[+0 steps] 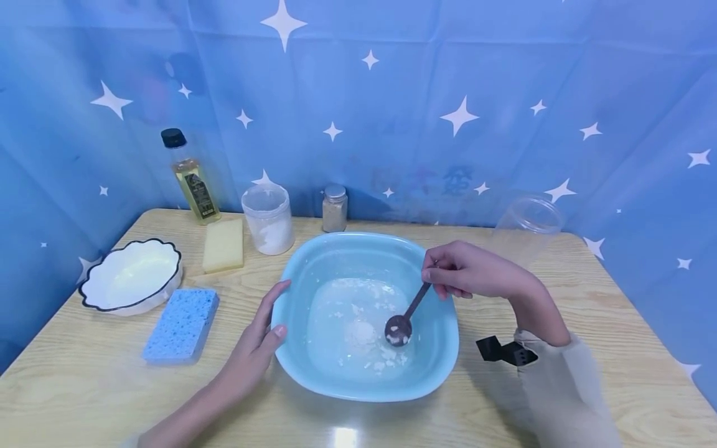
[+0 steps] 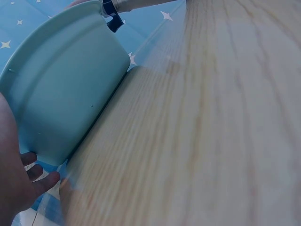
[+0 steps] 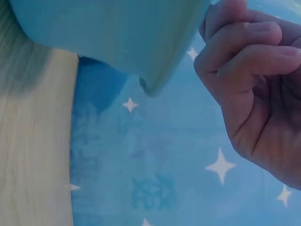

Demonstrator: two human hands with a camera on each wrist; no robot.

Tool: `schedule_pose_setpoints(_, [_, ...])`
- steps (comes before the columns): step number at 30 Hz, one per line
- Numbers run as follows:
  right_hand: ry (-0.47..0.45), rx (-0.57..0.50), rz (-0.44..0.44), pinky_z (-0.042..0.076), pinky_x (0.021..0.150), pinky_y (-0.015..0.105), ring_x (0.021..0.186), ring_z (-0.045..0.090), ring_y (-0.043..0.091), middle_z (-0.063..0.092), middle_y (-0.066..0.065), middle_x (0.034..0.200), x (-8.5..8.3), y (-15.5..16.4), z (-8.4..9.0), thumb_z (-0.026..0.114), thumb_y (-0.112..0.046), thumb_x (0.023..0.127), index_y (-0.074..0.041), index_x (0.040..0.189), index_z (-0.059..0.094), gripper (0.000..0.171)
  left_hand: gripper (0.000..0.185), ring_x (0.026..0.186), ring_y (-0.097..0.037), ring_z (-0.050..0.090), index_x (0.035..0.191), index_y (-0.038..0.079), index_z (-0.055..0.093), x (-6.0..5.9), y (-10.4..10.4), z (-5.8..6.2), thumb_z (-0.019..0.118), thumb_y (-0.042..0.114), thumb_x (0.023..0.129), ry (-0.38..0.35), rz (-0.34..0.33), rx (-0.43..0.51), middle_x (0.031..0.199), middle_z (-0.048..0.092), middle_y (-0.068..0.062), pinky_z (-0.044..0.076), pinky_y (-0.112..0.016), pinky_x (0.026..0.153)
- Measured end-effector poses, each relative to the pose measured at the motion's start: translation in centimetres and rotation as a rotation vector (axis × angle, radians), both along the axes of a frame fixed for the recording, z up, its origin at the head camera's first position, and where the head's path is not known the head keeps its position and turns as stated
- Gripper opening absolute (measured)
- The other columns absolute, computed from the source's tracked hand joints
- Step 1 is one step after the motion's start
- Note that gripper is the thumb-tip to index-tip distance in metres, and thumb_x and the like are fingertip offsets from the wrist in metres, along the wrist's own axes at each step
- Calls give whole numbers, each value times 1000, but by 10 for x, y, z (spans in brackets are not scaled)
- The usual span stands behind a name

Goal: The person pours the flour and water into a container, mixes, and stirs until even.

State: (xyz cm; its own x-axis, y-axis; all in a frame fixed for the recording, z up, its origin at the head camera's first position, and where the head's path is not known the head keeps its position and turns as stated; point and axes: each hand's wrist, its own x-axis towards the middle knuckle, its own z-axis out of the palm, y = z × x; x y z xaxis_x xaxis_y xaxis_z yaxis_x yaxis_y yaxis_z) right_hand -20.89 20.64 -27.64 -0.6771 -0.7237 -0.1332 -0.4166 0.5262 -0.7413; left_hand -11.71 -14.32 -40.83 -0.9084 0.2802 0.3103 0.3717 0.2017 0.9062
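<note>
A light blue basin [image 1: 313,367] sits mid-table with water and white powder clumps [image 1: 361,333] in it. My right hand [image 1: 465,270] pinches the handle of a dark metal spoon [image 1: 404,318], whose bowl rests in the wet powder. My left hand [image 1: 259,339] lies with straight fingers against the basin's left rim. In the left wrist view the basin's outer wall [image 2: 61,89] fills the upper left beside my palm [image 2: 14,174]. The right wrist view shows my curled fingers [image 3: 254,61] and the basin's underside [image 3: 113,28]; the spoon is hidden there.
On the wooden table [image 1: 588,298]: a blue sponge [image 1: 182,323], a white scalloped bowl [image 1: 131,274], a yellow sponge [image 1: 223,244], an oil bottle [image 1: 190,177], a powder jar [image 1: 269,218], a spice shaker [image 1: 334,208], a clear tipped cup [image 1: 526,227]. Blue star cloth behind.
</note>
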Motion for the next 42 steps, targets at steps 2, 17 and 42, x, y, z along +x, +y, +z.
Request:
schedule_pose_setpoints(2, [-2, 15, 39, 36, 37, 24, 44, 41, 13, 57, 7, 63, 1, -3, -2, 50, -16, 97, -5, 85, 58, 18, 56, 125, -33, 41, 148, 29, 18, -1, 1, 0, 39, 12, 99, -3, -4, 1, 152, 19, -6, 49, -32, 86])
schedule_pose_setpoints(17, [254, 183, -123, 38, 47, 28, 45, 39, 12, 51, -2, 57, -1, -15, -11, 50, -10, 96, -6, 84, 61, 17, 56, 123, -32, 42, 148, 28, 18, 2, 0, 2, 38, 11, 99, -9, 23, -25, 151, 20, -6, 50, -31, 84])
schedule_pose_setpoints(42, [299, -33, 53, 32, 46, 21, 43, 34, 6, 60, -11, 63, 17, -71, -29, 52, -12, 95, -11, 86, 62, 13, 56, 126, -35, 38, 149, 28, 17, 0, 0, -1, 37, 12, 99, -12, 12, -7, 153, 16, -7, 49, -32, 86])
